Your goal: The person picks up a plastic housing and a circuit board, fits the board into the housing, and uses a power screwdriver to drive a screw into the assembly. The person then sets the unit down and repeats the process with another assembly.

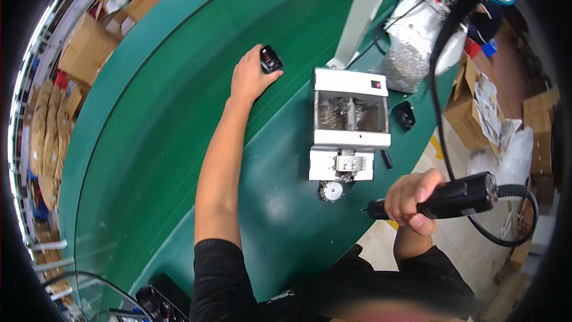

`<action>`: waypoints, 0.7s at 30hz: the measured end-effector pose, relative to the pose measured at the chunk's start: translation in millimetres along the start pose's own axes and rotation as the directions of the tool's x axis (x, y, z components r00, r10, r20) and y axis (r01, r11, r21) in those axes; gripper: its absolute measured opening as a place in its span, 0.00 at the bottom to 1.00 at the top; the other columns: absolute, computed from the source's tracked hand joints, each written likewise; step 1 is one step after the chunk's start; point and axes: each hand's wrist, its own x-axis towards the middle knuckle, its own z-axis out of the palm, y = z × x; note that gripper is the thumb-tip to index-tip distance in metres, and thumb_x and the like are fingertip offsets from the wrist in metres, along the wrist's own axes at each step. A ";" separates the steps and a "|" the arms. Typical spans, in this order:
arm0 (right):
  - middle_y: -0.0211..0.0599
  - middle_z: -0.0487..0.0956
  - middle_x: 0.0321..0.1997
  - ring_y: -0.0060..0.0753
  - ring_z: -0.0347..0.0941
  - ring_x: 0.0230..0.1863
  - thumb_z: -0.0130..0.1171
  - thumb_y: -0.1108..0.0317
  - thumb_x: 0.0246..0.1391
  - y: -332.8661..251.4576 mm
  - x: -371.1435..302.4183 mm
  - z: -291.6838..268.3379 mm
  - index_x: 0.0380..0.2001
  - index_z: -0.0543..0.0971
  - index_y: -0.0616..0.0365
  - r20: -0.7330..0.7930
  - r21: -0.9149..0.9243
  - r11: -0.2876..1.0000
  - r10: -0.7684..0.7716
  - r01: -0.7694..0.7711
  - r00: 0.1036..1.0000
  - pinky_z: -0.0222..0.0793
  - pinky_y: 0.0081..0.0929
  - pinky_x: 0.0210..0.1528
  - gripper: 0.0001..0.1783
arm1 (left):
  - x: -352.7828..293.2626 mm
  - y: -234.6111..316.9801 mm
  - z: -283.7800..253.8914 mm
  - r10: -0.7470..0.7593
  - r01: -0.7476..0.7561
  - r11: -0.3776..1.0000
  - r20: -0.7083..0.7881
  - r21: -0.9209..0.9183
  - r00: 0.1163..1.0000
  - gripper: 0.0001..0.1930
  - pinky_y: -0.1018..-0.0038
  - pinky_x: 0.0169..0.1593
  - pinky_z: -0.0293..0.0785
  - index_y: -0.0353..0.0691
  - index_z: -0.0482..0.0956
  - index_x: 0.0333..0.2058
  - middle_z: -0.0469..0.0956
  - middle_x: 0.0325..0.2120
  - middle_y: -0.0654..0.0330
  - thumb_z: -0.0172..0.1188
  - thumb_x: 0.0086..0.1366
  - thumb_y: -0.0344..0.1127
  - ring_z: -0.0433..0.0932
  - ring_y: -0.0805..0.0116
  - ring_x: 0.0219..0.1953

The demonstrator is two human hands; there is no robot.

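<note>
My left hand (249,76) reaches far out over the green belt, its thumb and fingers gripping the sides of a small black plastic housing (271,59). Bits of red show inside that housing. In my right hand (414,198) is a black electric screwdriver (459,198), held nearly level with its thin bit pointing left and its cable leaving the back end. Between my two hands stands a white screw feeder (351,138), with many small screws in its open tray and a round silver disc (332,191) at its front.
A clear bag of screws (405,65) lies behind the feeder. Beside it are a black plastic piece (403,115) and a short black rod (387,159). A white post (363,18) rises behind. The thick black cable (440,83) hangs at right, near a cardboard box (468,110).
</note>
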 end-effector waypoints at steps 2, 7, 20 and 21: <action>0.28 0.67 0.15 0.25 0.64 0.15 0.60 0.79 0.43 -1.6 -1.5 1.9 0.40 0.67 0.60 -0.025 0.009 1.000 0.018 -0.018 1.000 0.66 0.25 0.20 0.19 | -5.2 7.3 1.8 0.040 -0.053 0.991 -0.100 -0.124 0.994 0.41 0.61 0.55 0.69 0.32 0.67 0.54 0.72 0.49 0.45 0.73 0.43 0.47 0.72 0.49 0.52; 0.31 0.67 0.18 0.25 0.65 0.19 0.57 0.80 0.46 -4.4 -7.0 2.8 0.43 0.65 0.62 0.000 0.018 1.000 0.003 -0.003 1.000 0.65 0.26 0.23 0.20 | -53.3 51.6 -46.8 0.043 -0.083 0.970 -0.177 -0.227 0.983 0.36 0.64 0.52 0.70 0.36 0.69 0.52 0.73 0.46 0.48 0.72 0.45 0.42 0.73 0.50 0.49; 0.26 0.66 0.22 0.21 0.64 0.19 0.54 0.69 0.52 7.9 39.5 52.5 0.52 0.64 0.56 -0.082 0.180 0.954 -0.227 0.238 0.970 0.65 0.25 0.25 0.23 | -210.3 96.8 -131.8 -0.035 -0.210 0.817 -0.410 -0.537 0.911 0.46 0.65 0.53 0.72 0.35 0.60 0.57 0.74 0.50 0.48 0.74 0.38 0.35 0.76 0.55 0.50; 0.26 0.67 0.24 0.20 0.65 0.21 0.53 0.69 0.53 0.7 48.0 52.3 0.53 0.64 0.55 0.031 0.169 0.950 -0.272 0.263 0.962 0.65 0.24 0.28 0.23 | -211.7 99.5 -133.9 -0.026 -0.192 0.839 -0.390 -0.509 0.920 0.45 0.64 0.54 0.72 0.35 0.61 0.56 0.74 0.50 0.49 0.74 0.38 0.34 0.75 0.54 0.50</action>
